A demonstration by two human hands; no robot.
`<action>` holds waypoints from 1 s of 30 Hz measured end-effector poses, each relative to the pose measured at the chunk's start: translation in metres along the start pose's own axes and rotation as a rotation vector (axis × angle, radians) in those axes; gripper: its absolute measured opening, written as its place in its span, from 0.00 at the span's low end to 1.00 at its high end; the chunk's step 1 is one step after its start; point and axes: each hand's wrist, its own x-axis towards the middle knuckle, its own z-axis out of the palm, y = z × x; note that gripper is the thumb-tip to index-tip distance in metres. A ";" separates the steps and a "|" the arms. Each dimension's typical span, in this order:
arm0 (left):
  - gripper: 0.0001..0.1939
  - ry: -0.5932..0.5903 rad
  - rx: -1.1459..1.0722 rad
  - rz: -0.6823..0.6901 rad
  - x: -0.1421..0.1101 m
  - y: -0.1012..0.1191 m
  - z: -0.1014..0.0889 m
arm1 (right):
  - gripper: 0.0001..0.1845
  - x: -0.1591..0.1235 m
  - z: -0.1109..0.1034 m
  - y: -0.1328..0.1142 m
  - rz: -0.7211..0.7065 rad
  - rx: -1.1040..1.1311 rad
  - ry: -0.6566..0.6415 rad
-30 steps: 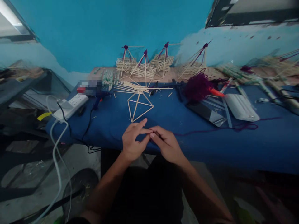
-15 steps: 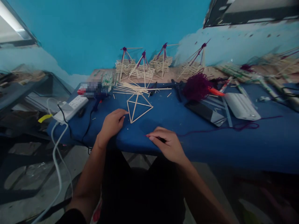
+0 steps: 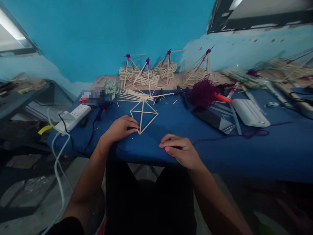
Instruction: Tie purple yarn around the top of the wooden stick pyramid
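A pyramid-like frame of thin wooden sticks (image 3: 142,116) rests on the blue-covered table, one corner pointing toward me. My left hand (image 3: 121,129) is at that near corner, thumb and fingers closed on the left stick. To the right, my right hand (image 3: 182,150) pinches purple yarn (image 3: 166,150) between thumb and fingers, near the table's front edge. The strand trails right across the cloth toward a loose loop (image 3: 260,133). Just behind the frame lies a pile of loose sticks (image 3: 133,94).
Several stick models with purple-tied tops (image 3: 147,62) stand along the wall. A purple yarn bundle (image 3: 204,93), a dark phone (image 3: 212,120) and a white power bank (image 3: 250,112) lie right. At left are a power strip (image 3: 73,117) and a dark blue glue gun (image 3: 100,109) with cables.
My left hand has moved right to the frame's near corner, and the frame has turned slightly. My right hand has shifted a little right and down, its fingers curling around the yarn.
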 end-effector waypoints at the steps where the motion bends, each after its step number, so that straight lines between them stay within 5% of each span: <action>1: 0.08 0.005 0.005 0.023 0.000 0.003 0.003 | 0.08 0.001 -0.002 -0.001 -0.013 -0.017 0.004; 11: 0.14 -0.045 0.440 0.189 0.031 0.049 0.035 | 0.05 0.041 -0.013 -0.044 -0.218 -0.208 0.216; 16: 0.12 -0.072 0.497 0.245 0.065 0.067 0.051 | 0.05 0.086 -0.015 -0.082 -0.493 -0.268 0.222; 20: 0.12 -0.050 0.455 0.319 0.079 0.079 0.051 | 0.10 0.134 -0.031 -0.079 -0.608 -0.242 0.273; 23: 0.15 0.061 0.319 0.447 0.076 0.089 0.026 | 0.17 0.159 -0.053 -0.058 -0.592 -0.130 0.402; 26: 0.22 0.214 0.097 0.488 0.075 0.090 -0.015 | 0.18 0.163 -0.072 -0.041 -0.428 -0.226 0.440; 28: 0.31 0.440 -0.054 0.394 0.083 0.080 -0.040 | 0.17 0.158 -0.079 -0.037 -0.345 -0.359 0.380; 30: 0.35 0.806 -0.208 0.357 0.098 0.061 -0.056 | 0.16 0.154 -0.083 -0.039 -0.287 -0.455 0.319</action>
